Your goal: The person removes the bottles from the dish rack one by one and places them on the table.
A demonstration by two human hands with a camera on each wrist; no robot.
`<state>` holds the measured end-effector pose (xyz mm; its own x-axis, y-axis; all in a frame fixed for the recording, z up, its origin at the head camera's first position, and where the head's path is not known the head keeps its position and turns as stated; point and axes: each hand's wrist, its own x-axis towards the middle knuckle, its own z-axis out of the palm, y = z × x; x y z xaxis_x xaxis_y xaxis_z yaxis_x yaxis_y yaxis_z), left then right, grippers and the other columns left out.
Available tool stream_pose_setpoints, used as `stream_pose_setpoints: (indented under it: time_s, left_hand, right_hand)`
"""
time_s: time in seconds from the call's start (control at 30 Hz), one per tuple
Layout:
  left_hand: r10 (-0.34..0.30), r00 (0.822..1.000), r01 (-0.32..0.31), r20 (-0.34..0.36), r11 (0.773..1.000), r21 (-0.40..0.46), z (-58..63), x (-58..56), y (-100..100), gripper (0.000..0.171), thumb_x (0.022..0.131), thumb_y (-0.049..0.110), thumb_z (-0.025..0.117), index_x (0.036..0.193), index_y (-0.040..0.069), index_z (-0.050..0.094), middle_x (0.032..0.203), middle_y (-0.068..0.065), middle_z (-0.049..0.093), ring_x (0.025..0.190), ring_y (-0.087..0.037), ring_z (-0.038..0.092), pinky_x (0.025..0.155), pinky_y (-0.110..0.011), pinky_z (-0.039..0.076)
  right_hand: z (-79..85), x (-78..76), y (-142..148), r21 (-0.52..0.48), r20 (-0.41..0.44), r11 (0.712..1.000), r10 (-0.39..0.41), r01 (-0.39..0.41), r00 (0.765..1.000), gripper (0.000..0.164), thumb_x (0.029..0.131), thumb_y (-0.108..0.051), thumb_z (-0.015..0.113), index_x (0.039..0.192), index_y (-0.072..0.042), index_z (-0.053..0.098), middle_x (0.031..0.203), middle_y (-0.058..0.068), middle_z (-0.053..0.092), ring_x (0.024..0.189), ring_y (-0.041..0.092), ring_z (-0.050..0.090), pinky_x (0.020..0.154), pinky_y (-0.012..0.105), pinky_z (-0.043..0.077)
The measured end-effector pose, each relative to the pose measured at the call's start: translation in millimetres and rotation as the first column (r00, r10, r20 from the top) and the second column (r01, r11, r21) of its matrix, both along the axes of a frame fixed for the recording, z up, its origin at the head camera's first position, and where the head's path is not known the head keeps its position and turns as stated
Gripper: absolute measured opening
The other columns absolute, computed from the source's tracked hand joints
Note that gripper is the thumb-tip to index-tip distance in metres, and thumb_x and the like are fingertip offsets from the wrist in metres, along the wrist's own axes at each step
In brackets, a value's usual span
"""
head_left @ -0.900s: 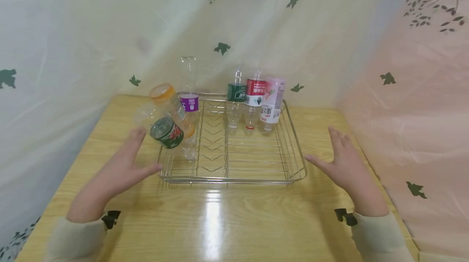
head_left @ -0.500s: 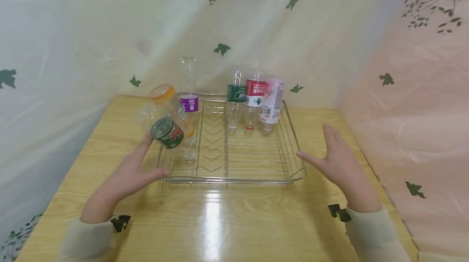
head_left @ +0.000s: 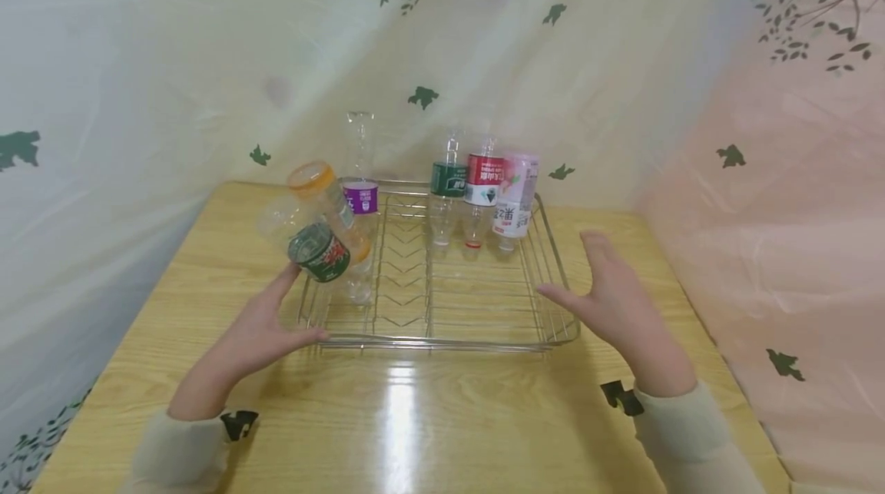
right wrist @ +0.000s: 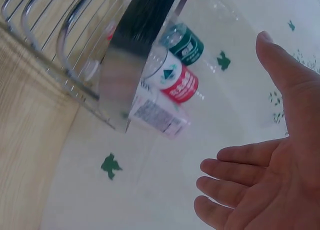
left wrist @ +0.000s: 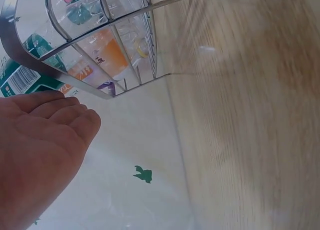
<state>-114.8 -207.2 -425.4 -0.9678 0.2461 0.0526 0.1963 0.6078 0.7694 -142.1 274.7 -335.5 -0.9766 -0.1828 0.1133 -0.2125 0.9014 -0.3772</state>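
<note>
A wire dish rack (head_left: 429, 342) of shiny metal stands on the wooden table with several plastic bottles in it. My left hand (head_left: 252, 336), fingers straight and thumb spread, is at the rack's front left corner, fingertips right by the side and holding nothing. Past its fingers leans a clear bottle with a dark green label (head_left: 319, 252). My right hand (head_left: 618, 306) is spread with nothing in it, its thumb over the rack's right side. In the right wrist view a green-labelled bottle (right wrist: 185, 44), a red-labelled bottle (right wrist: 175, 77) and a pink bottle (right wrist: 160, 112) show beyond the rack.
An orange-capped bottle (head_left: 328, 206) and a purple-labelled bottle (head_left: 359, 196) crowd the rack's left side. The wooden table (head_left: 484, 425) extends toward me in front of the rack. A leaf-printed curtain (head_left: 484, 56) hangs behind and at the sides.
Both hands have moved inward toward the rack, the left to the right and the right to the left. The rack and its bottles keep their places.
</note>
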Motion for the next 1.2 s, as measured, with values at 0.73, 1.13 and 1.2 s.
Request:
stream_pose_setpoints:
  time_s: [0.73,1.13,1.2]
  left_hand:
    - [0.021,0.999,-0.022,0.035,0.999,0.036,-10.3,-2.9,9,0.127,0.076,0.049,0.089,0.165,0.020,0.003,0.166,-0.020,0.012,0.146,-0.050,0.018,0.112,-0.071,0.021]
    - [0.027,1.000,-0.027,0.012,0.999,0.030,-8.5,3.8,10,0.128,0.075,0.048,0.089,0.165,0.015,0.004,0.164,-0.025,0.015,0.144,-0.053,0.022,0.112,-0.070,0.023]
    - [0.022,1.000,-0.022,0.002,0.999,0.037,-8.8,2.5,12,0.128,0.075,0.049,0.089,0.165,0.015,0.004,0.164,-0.024,0.015,0.144,-0.052,0.022,0.112,-0.070,0.023]
  right_hand:
    - [7.9,-13.2,-87,-0.074,0.012,0.973,0.220,-0.219,0.975,0.114,0.080,-0.076,0.067,0.160,-0.007,0.026,0.162,0.015,0.031,0.145,0.036,0.033,0.113,0.058,0.036]
    - [8.3,-17.8,-138,-0.015,-0.021,0.945,0.326,-0.326,0.945,0.100,0.086,-0.058,0.076,0.157,-0.003,0.033,0.158,0.014,0.038,0.144,0.033,0.036,0.115,0.050,0.035]
    - [11.3,-18.8,-144,-0.008,-0.015,0.943,0.334,-0.334,0.942,0.099,0.086,-0.057,0.076,0.157,-0.004,0.034,0.158,0.014,0.039,0.143,0.032,0.037,0.115,0.049,0.035]
